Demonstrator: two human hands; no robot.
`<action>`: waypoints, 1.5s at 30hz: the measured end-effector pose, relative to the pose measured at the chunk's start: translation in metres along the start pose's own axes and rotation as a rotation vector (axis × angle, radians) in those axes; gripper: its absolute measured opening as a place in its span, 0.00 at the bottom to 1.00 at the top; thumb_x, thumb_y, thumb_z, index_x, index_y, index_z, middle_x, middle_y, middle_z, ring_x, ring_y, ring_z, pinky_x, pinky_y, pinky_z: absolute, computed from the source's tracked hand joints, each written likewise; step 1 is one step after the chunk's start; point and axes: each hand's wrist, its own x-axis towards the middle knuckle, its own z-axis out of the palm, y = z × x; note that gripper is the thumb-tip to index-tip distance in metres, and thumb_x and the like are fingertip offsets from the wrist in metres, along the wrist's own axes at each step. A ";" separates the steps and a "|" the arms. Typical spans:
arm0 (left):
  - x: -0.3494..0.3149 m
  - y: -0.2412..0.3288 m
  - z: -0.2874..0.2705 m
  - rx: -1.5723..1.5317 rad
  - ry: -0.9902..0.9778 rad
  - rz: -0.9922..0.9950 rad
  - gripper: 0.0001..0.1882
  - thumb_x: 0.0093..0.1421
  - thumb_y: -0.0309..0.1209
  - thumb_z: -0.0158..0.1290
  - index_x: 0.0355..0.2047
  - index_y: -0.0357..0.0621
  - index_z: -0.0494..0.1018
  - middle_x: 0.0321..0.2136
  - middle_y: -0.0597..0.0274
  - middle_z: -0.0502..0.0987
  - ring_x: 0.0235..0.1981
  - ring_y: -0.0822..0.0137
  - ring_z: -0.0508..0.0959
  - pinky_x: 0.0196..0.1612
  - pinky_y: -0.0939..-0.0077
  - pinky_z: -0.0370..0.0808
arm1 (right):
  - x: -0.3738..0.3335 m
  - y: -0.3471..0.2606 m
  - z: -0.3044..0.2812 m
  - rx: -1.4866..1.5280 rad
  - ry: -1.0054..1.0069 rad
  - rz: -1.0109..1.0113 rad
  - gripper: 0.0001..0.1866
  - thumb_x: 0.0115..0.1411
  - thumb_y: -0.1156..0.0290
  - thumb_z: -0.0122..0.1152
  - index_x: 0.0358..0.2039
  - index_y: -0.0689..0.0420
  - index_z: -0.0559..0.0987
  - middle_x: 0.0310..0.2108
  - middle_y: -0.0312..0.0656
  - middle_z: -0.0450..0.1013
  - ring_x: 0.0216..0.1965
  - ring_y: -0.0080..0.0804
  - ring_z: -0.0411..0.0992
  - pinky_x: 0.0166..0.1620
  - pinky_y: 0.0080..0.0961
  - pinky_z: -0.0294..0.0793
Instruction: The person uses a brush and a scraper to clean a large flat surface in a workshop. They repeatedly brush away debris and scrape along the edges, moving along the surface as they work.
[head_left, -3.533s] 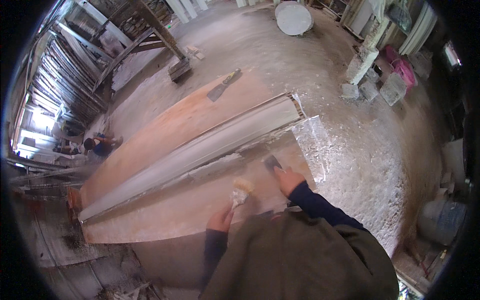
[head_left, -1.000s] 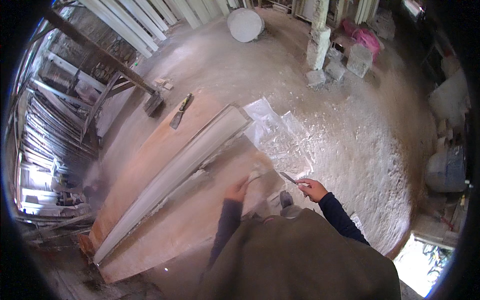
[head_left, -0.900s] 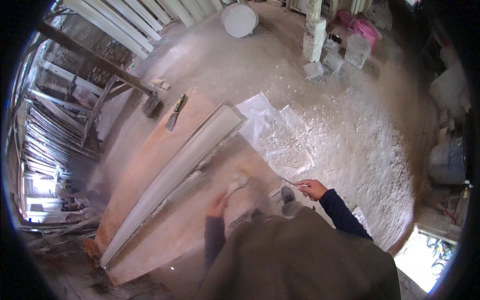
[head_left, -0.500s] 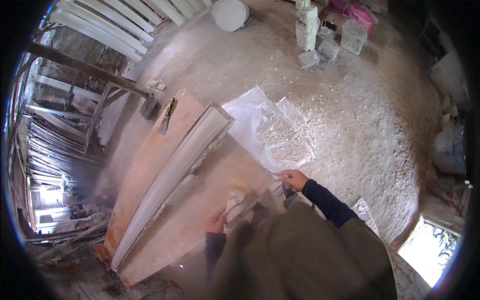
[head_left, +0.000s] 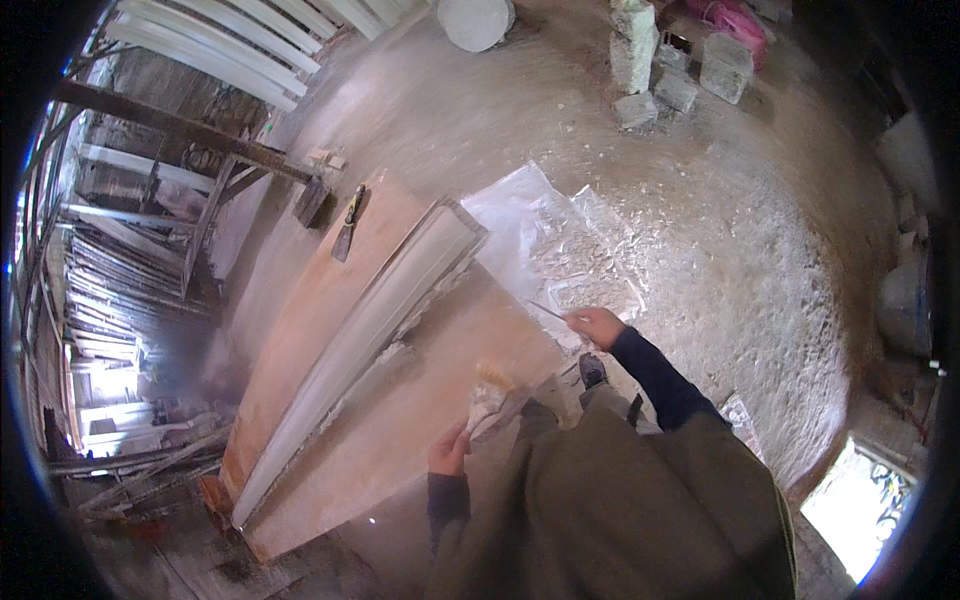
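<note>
My left hand is closed around a white-smeared brush with tan bristles, held over the near edge of a pinkish-brown board. Out past the board's right edge, my right hand grips a thin metal tool, which looks like a narrow spatula, its tip pointing up and left. Along the board lies a long white plaster moulding, with rough plaster crumbs down its near side. A putty knife with a black and yellow handle rests toward the board's far end.
Beyond the board, a white sheet carries broken plaster scraps. A round white-topped container and stacked blocks stand farther off. White lengths lie at the far left, beside a wooden beam. My shoe shows below my right hand.
My right hand has lifted slightly away from the board's edge, and its thin tool now shows clearly. The brush in my left hand has come into plainer sight. The whole view has shifted a little.
</note>
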 end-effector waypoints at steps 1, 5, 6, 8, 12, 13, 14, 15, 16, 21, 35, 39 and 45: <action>-0.005 -0.005 -0.002 -0.028 0.028 -0.010 0.18 0.54 0.31 0.48 0.45 0.38 0.67 0.21 0.69 0.69 0.21 0.78 0.65 0.26 0.86 0.62 | -0.025 -0.016 -0.004 0.084 -0.023 0.111 0.17 0.54 0.57 0.50 0.39 0.55 0.74 0.15 0.34 0.66 0.12 0.18 0.61 0.15 0.17 0.59; -0.009 -0.027 -0.003 -0.145 0.078 -0.023 0.18 0.54 0.31 0.48 0.45 0.38 0.67 0.21 0.70 0.68 0.21 0.78 0.64 0.26 0.86 0.62 | -0.060 -0.020 0.005 0.208 -0.165 0.305 0.20 0.53 0.56 0.50 0.42 0.56 0.72 0.27 0.38 0.72 0.19 0.23 0.68 0.24 0.20 0.68; -0.009 -0.033 -0.002 -0.185 0.086 -0.025 0.18 0.54 0.31 0.48 0.45 0.38 0.67 0.21 0.70 0.68 0.21 0.78 0.64 0.26 0.86 0.62 | -0.050 -0.017 0.014 0.085 -0.054 0.108 0.20 0.53 0.57 0.51 0.42 0.56 0.72 0.27 0.39 0.72 0.20 0.23 0.68 0.25 0.21 0.68; -0.008 -0.013 0.005 -0.143 0.085 0.005 0.17 0.54 0.31 0.47 0.45 0.38 0.68 0.21 0.70 0.69 0.21 0.78 0.64 0.26 0.86 0.63 | -0.011 0.008 0.042 -0.157 0.200 -0.289 0.20 0.53 0.58 0.51 0.42 0.57 0.72 0.28 0.41 0.73 0.20 0.25 0.68 0.27 0.22 0.68; -0.006 0.003 0.009 0.012 0.069 0.080 0.17 0.54 0.30 0.48 0.45 0.39 0.68 0.23 0.69 0.70 0.22 0.78 0.66 0.27 0.85 0.64 | 0.078 -0.022 0.040 -0.045 0.115 -0.174 0.18 0.54 0.59 0.51 0.40 0.57 0.73 0.21 0.37 0.69 0.17 0.18 0.65 0.22 0.18 0.65; -0.007 0.001 0.008 -0.024 0.074 0.075 0.17 0.54 0.30 0.48 0.45 0.39 0.68 0.23 0.69 0.70 0.22 0.78 0.66 0.27 0.85 0.65 | 0.076 -0.031 0.040 0.037 0.105 -0.166 0.18 0.54 0.58 0.51 0.40 0.57 0.73 0.20 0.37 0.69 0.17 0.18 0.64 0.21 0.18 0.64; -0.008 -0.002 0.006 -0.067 0.083 0.067 0.17 0.54 0.30 0.48 0.45 0.40 0.68 0.24 0.68 0.71 0.22 0.78 0.67 0.27 0.84 0.65 | 0.074 -0.042 0.040 0.114 0.088 -0.157 0.18 0.54 0.58 0.51 0.40 0.56 0.73 0.18 0.36 0.68 0.16 0.18 0.64 0.20 0.18 0.63; -0.010 -0.006 0.004 -0.110 0.092 0.059 0.17 0.54 0.30 0.48 0.45 0.40 0.68 0.24 0.68 0.71 0.22 0.78 0.67 0.27 0.84 0.66 | 0.069 -0.053 0.038 0.190 0.070 -0.146 0.18 0.54 0.58 0.51 0.40 0.56 0.73 0.17 0.36 0.68 0.15 0.18 0.63 0.19 0.17 0.62; -0.012 -0.010 0.002 -0.140 0.106 0.072 0.17 0.54 0.30 0.48 0.45 0.40 0.68 0.24 0.68 0.71 0.22 0.78 0.67 0.27 0.84 0.66 | 0.054 -0.065 0.034 0.021 0.038 -0.083 0.18 0.53 0.58 0.51 0.40 0.55 0.73 0.20 0.36 0.70 0.16 0.18 0.64 0.20 0.18 0.63; -0.032 -0.027 -0.012 -0.120 0.160 0.058 0.17 0.54 0.30 0.49 0.44 0.39 0.68 0.25 0.67 0.72 0.24 0.77 0.69 0.29 0.83 0.67 | 0.027 -0.049 0.048 -0.135 -0.019 -0.024 0.20 0.52 0.54 0.52 0.38 0.55 0.74 0.28 0.43 0.72 0.21 0.27 0.69 0.26 0.24 0.67; -0.070 -0.110 -0.078 -0.277 0.590 -0.128 0.16 0.51 0.31 0.50 0.40 0.39 0.71 0.21 0.65 0.75 0.22 0.76 0.72 0.28 0.82 0.68 | -0.103 -0.077 0.115 -1.061 -0.213 -0.157 0.20 0.53 0.61 0.45 0.48 0.44 0.65 0.28 0.50 0.66 0.26 0.50 0.68 0.29 0.42 0.68; -0.054 -0.124 -0.103 -0.246 0.426 -0.113 0.16 0.51 0.30 0.50 0.40 0.36 0.70 0.23 0.63 0.75 0.25 0.75 0.73 0.31 0.82 0.69 | -0.138 -0.056 0.110 -1.108 0.064 -0.041 0.19 0.53 0.63 0.47 0.47 0.42 0.67 0.24 0.45 0.65 0.23 0.45 0.67 0.26 0.38 0.68; -0.008 -0.114 -0.089 -0.341 -0.009 0.178 0.15 0.53 0.30 0.48 0.42 0.38 0.69 0.27 0.61 0.74 0.26 0.75 0.72 0.33 0.82 0.69 | -0.090 -0.027 0.115 -1.059 0.501 0.051 0.18 0.54 0.63 0.46 0.47 0.45 0.67 0.25 0.49 0.68 0.25 0.48 0.68 0.29 0.40 0.68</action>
